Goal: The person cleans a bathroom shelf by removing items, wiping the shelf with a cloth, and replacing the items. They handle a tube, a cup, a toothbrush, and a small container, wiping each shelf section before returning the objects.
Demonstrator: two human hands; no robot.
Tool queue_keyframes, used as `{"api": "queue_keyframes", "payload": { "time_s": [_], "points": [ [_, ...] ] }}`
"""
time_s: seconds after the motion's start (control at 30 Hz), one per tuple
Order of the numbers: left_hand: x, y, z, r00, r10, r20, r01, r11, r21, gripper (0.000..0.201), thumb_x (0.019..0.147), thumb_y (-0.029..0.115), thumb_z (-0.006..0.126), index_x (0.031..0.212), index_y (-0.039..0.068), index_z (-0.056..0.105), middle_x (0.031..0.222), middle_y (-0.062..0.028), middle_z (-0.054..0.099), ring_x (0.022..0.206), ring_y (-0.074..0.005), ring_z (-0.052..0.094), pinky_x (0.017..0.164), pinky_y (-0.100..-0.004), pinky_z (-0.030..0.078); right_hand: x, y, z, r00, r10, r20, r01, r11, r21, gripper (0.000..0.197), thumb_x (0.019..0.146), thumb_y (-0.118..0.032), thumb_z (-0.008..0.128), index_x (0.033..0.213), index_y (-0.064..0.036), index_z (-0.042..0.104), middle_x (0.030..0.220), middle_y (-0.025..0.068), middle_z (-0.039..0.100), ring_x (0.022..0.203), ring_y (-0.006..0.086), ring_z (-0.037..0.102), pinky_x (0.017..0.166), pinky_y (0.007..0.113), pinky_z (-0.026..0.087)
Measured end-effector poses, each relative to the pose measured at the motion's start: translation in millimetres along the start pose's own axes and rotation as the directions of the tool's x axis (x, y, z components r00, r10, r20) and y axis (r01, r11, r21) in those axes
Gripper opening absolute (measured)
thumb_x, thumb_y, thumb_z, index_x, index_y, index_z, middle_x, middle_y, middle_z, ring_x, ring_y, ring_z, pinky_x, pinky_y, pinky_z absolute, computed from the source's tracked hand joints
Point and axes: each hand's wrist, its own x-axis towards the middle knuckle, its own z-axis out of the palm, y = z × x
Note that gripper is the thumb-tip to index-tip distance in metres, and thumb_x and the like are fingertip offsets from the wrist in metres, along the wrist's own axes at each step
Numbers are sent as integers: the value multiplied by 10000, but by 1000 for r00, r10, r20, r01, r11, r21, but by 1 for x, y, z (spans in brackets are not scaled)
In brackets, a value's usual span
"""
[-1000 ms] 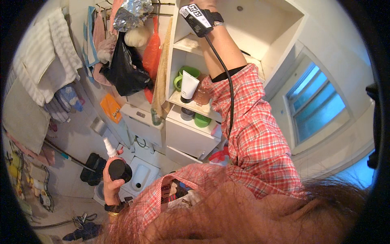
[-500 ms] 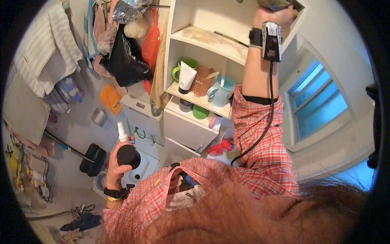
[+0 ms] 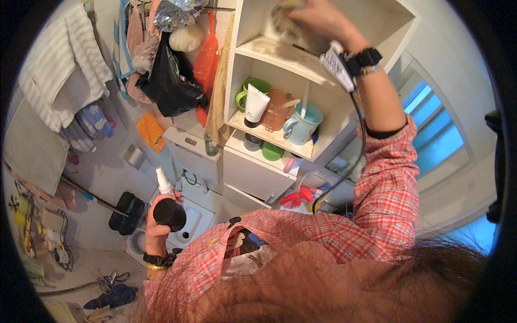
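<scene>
At the top, my right hand (image 3: 322,22) is closed on a crumpled grey-green cloth (image 3: 288,20), inside the upper compartment of a white shelf cabinet (image 3: 231,89). The cloth lies close to the back wall; motion blurs its edge. My left hand (image 3: 156,231), lower left, is wrapped round a container with a black round end (image 3: 170,215) and a white-nozzled bottle (image 3: 163,180). The lower parts of both are hidden by the fingers. Below the cloth, a stained shelf board (image 3: 280,54) carries a thin dark stick near its back.
The lower shelf holds a green mug (image 3: 242,99), a white tube (image 3: 257,105), an orange-brown cup (image 3: 277,110) and a light-blue mug (image 3: 304,126). Hanging bags (image 3: 172,81) and towels crowd the left wall. A squat toilet (image 3: 196,218) lies below; a window (image 3: 433,126) is at right.
My right hand has swept the cloth leftward from the upper compartment's right side to its left part. The view has shifted slightly. My left hand keeps its hold.
</scene>
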Motion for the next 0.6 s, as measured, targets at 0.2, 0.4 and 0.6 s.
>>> {"api": "queue_keyframes", "payload": {
  "time_s": [0.2, 0.4, 0.6],
  "points": [
    [102, 8, 43, 871, 411, 270, -348, 903, -252, 833, 502, 523, 830, 1149, 73, 557, 1349, -274, 437, 1173, -346, 496, 987, -400, 407, -78, 22, 130, 807, -551, 213, 557, 830, 35, 354, 764, -69, 629, 1117, -69, 605, 1034, 128, 640, 975, 263, 616, 878, 361, 489],
    [128, -15, 92, 945, 292, 147, -128, 746, -654, 899, 585, 513, 837, 1314, 121, 485, 1328, -120, 509, 1239, -325, 476, 999, -579, 394, -108, 29, 153, 800, -418, 431, 552, 794, -254, 438, 842, -233, 671, 1210, -32, 544, 1184, 161, 561, 1140, 373, 515, 977, 445, 427],
    [123, -24, 81, 955, 292, 59, -200, 776, -599, 946, 586, 496, 838, 1302, 7, 461, 1190, -99, 591, 1095, -220, 588, 956, -335, 473, -33, 42, 36, 990, -131, 48, 120, 627, -769, 257, 852, -236, 600, 887, -3, 703, 842, 236, 664, 799, 368, 659, 733, 437, 527]
  ]
}}
